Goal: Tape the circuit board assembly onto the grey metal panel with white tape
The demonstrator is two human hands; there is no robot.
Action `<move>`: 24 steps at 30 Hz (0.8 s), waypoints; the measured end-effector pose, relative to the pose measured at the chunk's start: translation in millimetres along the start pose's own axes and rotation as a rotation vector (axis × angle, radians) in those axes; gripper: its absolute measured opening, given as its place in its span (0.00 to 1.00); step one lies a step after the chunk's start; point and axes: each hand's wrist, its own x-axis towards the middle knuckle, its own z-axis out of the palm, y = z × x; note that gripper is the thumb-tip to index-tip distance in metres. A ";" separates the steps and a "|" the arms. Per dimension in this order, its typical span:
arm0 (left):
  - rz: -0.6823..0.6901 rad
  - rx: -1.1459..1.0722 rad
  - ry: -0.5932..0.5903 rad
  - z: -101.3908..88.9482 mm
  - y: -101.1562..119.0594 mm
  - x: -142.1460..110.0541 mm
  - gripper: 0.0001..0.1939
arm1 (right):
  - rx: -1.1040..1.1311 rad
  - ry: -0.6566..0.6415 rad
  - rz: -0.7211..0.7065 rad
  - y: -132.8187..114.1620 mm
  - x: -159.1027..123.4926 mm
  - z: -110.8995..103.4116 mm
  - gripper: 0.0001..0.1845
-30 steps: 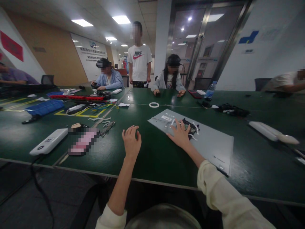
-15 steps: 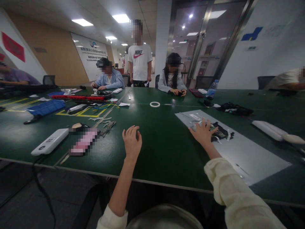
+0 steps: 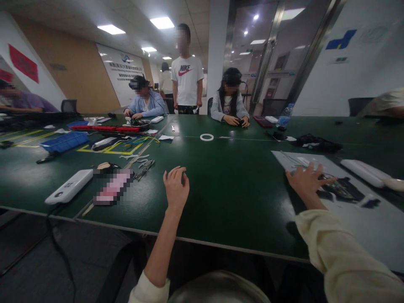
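Observation:
My right hand point(image 3: 304, 183) lies with fingers spread on the left part of a thin grey sheet point(image 3: 356, 219). Beside and under its fingers, a dark cluster of small parts with white strips point(image 3: 342, 189) rests on that sheet; my hand hides some of it. My left hand point(image 3: 176, 185) is over the green table point(image 3: 221, 202), its fingers loosely curled and the thumb apart from them. Nothing shows in it. Left of it lie a pair of glasses point(image 3: 145, 169) and a blurred pink phone-like object point(image 3: 113, 189).
A white power bank-like box point(image 3: 69, 186) with a cable sits at the left edge. Farther off are a blue tray point(image 3: 65, 142), a white ring point(image 3: 206, 137), a water bottle point(image 3: 285, 117) and a white case point(image 3: 362, 172). Several people are around the table.
My right hand has slid to the right, and the grey sheet with the parts on it has shifted right along with it. The left hand keeps nearly the same place and shape.

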 end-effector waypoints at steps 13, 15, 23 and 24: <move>-0.021 -0.005 0.006 0.1 0.8 0.2 0.10 | -0.214 0.049 -0.191 27.9 -26.1 -36.0 0.21; -0.025 -0.009 0.001 0.4 0.6 0.1 0.11 | -0.237 0.049 -0.151 31.8 -29.6 -38.3 0.20; -0.019 -0.008 -0.015 -1.4 0.3 0.2 0.10 | -0.186 -0.085 -0.047 46.1 -24.9 -29.2 0.22; -0.021 -0.009 -0.018 -1.6 0.3 0.2 0.10 | -0.166 -0.102 -0.028 46.9 -23.6 -28.4 0.22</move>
